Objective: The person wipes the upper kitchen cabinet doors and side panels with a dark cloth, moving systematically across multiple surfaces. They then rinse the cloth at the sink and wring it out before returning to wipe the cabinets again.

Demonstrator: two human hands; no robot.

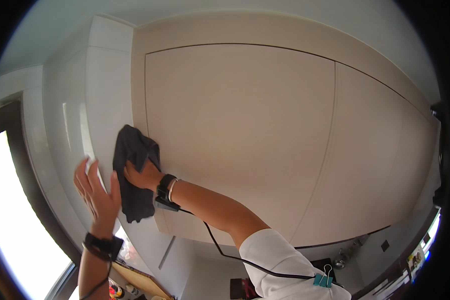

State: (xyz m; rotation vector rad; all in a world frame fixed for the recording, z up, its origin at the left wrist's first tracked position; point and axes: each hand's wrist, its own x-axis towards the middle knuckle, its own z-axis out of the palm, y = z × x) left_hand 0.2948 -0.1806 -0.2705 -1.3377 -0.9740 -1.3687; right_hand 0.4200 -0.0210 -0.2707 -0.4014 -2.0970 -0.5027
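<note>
My right hand (pixel 142 174) presses a dark grey cloth (pixel 135 198) against the left edge of a beige wall cabinet (pixel 240 123), where it meets the white tiled wall (pixel 108 93). The cloth hangs below the hand and partly hides its fingers. To the left, my left hand (pixel 99 189) is raised with fingers spread, holding nothing, close to the tiled wall. Both wrists wear black straps with a device, and a black cable runs from the right wrist to a teal binder clip (pixel 323 280) on the white sleeve.
A bright window (pixel 11 210) with a dark frame stands at the far left. Below are a wooden board (pixel 142 279) and several small containers. Under the cabinet, a dark item (pixel 240 288) and a shiny metal utensil (pixel 339 262) show near the wall.
</note>
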